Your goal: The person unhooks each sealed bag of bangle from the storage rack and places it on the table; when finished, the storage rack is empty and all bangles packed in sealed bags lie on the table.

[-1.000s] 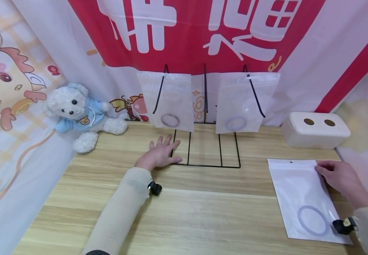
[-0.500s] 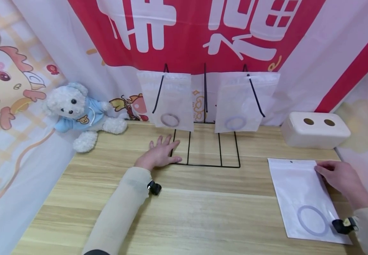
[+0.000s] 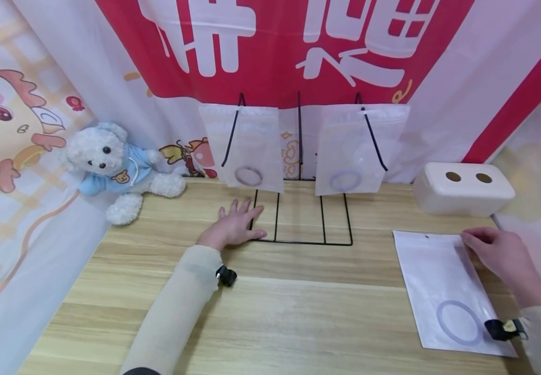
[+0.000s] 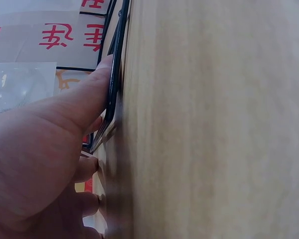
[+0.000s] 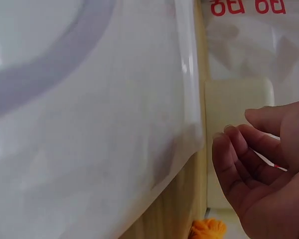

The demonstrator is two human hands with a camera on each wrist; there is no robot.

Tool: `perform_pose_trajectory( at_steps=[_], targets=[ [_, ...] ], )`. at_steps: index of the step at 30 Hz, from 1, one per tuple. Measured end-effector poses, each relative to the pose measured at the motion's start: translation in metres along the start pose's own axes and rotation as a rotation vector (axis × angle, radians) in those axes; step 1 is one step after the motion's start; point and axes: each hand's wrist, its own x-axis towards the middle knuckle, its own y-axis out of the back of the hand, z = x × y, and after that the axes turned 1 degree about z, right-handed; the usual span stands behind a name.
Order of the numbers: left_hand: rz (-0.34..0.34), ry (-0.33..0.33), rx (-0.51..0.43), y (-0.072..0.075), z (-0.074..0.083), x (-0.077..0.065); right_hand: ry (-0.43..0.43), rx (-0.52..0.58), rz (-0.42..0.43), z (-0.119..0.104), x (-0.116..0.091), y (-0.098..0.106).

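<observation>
My left hand (image 3: 230, 227) lies spread at the front left corner of a black wire rack (image 3: 300, 242), thumb and fingers over its base. In the left wrist view the thumb rests along the black wire. My right hand (image 3: 502, 255) is at the top right corner of a white zip bag (image 3: 432, 271) lying flat on the table. The bag contains a pale purple ring (image 3: 460, 323). In the right wrist view the right fingers (image 5: 226, 159) are loosely bent, with a gap to the thumb and nothing between them.
Two similar bags, a left one (image 3: 244, 140) and a right one (image 3: 359, 140), hang on the rack's hooks, each with a ring inside. A plush bear (image 3: 125, 166) sits at the back left. A cream box (image 3: 463, 195) with two holes stands behind the flat bag.
My right hand has moved slightly up and back at the bag's corner. The left hand stays on the rack base. The view has shifted a little.
</observation>
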Motion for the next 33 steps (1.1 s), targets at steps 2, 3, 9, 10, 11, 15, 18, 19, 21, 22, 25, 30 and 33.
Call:
perform_pose_trajectory(
  at_steps=[2,3,9,10,11,15,18,19,21,22,25,30,33],
  targets=[
    [0.001,-0.001,0.004,0.0,-0.001,0.001,0.024,0.004,-0.01,-0.007,-0.002,0.001],
    [0.003,-0.001,-0.001,-0.001,-0.002,0.002,0.04,0.002,-0.013,-0.01,-0.003,0.002],
    [0.008,0.001,-0.011,-0.005,-0.008,0.005,0.15,0.007,-0.022,-0.035,-0.009,0.003],
    [0.009,0.002,-0.01,-0.005,-0.008,0.005,0.171,0.015,-0.016,-0.04,-0.009,0.003],
    [0.008,0.004,-0.011,-0.005,-0.007,0.004,0.193,0.019,-0.005,-0.045,-0.01,0.002],
    [0.004,0.01,-0.009,-0.002,-0.001,0.001,0.299,0.082,0.053,-0.063,-0.011,-0.001],
    [0.0,0.013,-0.009,-0.001,0.0,0.0,0.359,0.132,0.092,-0.076,-0.012,-0.002],
    [0.0,0.014,-0.009,-0.002,0.0,0.0,0.363,0.143,0.098,-0.081,-0.013,-0.003],
    [0.001,0.013,-0.012,-0.004,-0.003,0.003,0.366,0.164,0.108,-0.091,-0.016,-0.002],
    [0.002,0.011,-0.008,-0.004,-0.004,0.004,0.358,0.171,0.109,-0.096,-0.018,-0.002],
    [0.006,0.006,0.0,-0.005,-0.006,0.006,0.34,0.203,0.123,-0.11,-0.021,-0.002],
    [0.008,0.004,0.004,-0.005,-0.006,0.006,0.399,0.288,0.185,-0.129,-0.022,-0.001],
    [0.011,0.006,-0.001,-0.005,-0.006,0.005,0.443,0.312,0.214,-0.139,-0.022,0.002]
  ],
)
